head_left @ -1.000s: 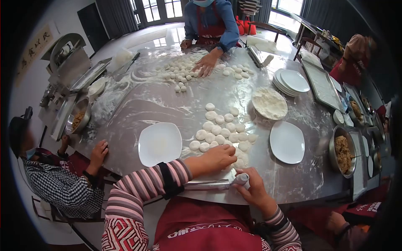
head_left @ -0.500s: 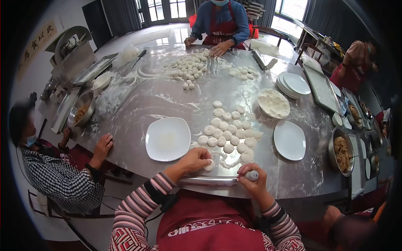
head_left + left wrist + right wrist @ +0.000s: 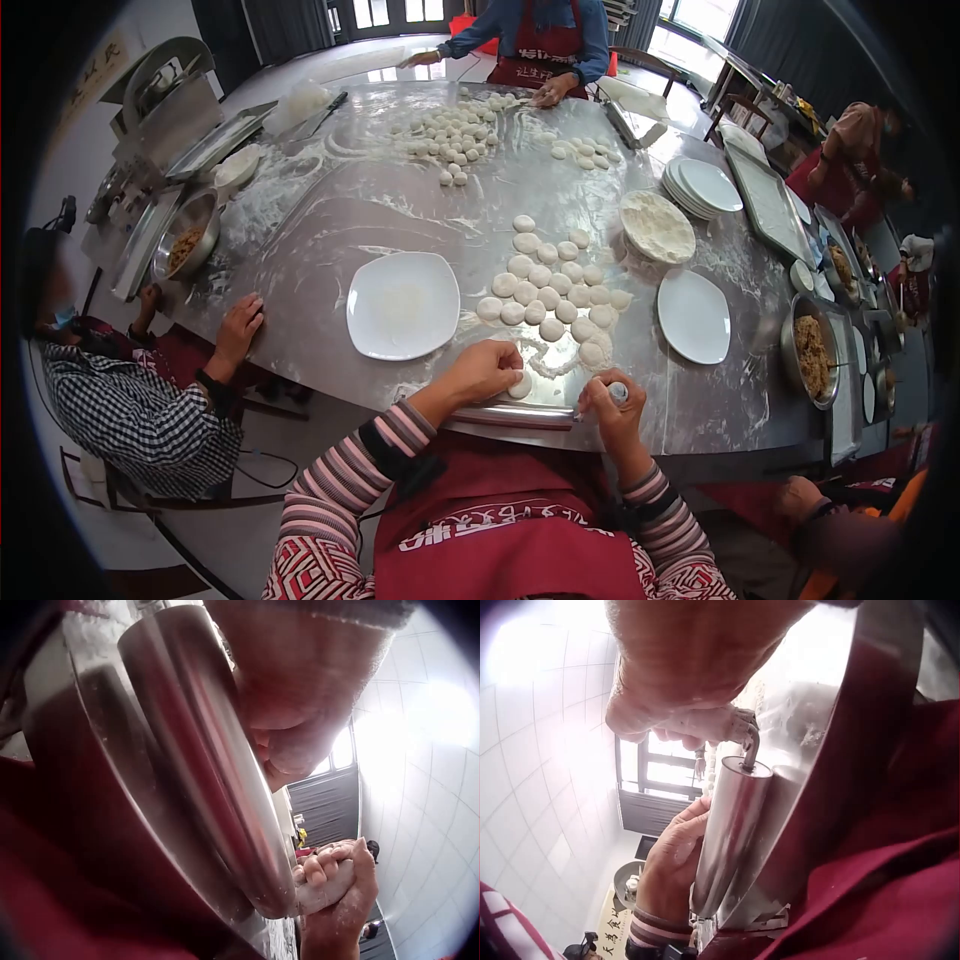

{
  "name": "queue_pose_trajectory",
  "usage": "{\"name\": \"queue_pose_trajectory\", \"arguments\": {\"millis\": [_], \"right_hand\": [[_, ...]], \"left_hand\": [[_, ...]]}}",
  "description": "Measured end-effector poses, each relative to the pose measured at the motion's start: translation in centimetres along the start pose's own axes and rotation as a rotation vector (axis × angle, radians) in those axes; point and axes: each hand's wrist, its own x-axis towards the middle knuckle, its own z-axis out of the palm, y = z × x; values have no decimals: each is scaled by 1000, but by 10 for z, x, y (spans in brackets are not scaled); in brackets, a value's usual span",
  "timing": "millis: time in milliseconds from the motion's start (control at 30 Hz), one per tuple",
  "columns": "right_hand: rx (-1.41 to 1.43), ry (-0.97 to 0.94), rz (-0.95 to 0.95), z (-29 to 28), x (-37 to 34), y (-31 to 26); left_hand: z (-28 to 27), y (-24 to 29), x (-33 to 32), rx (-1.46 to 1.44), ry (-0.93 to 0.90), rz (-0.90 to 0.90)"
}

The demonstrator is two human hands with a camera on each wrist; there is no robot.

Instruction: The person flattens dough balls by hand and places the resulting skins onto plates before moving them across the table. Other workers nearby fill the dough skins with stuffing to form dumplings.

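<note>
My right hand [image 3: 616, 418] grips the pale handle of a metal roller [image 3: 530, 417], which lies along the table's front edge. In the right wrist view a bent rod joins that handle to the steel cylinder [image 3: 733, 825]. Just behind the roller, my left hand [image 3: 485, 372] pinches the edge of a small round of dough [image 3: 520, 386] on the tabletop. Several flattened dough rounds [image 3: 548, 298] lie in a cluster ahead of my hands, beside a ring of flour. The roller hides part of the left fingers in the right wrist view.
White square plates stand left [image 3: 403, 306] and right [image 3: 694, 316] of the dough rounds. A flour bowl [image 3: 657, 227] and stacked plates [image 3: 708, 186] are farther back. A steel filling bowl [image 3: 812, 350] stands at right. Another person [image 3: 550, 40] works across the table; someone's hand [image 3: 238, 325] rests at left.
My left hand has come back from the dough cluster with a round, to a spot behind the roller. The right hand still holds the roller's handle. The person opposite has stretched an arm out sideways.
</note>
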Motion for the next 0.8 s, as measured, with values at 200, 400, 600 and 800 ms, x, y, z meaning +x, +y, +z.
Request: {"name": "queue_pose_trajectory", "arguments": {"millis": [200, 400, 600, 800], "right_hand": [[19, 21, -35, 14, 42, 11], [-25, 28, 43, 15, 44, 5], [46, 26, 72, 1, -12, 4], [47, 16, 64, 0, -17, 3]], "left_hand": [[0, 16, 3, 211, 0, 9], [-8, 20, 19, 325, -201, 82], [-9, 10, 28, 150, -1, 101], [20, 21, 66, 160, -3, 183]]}}
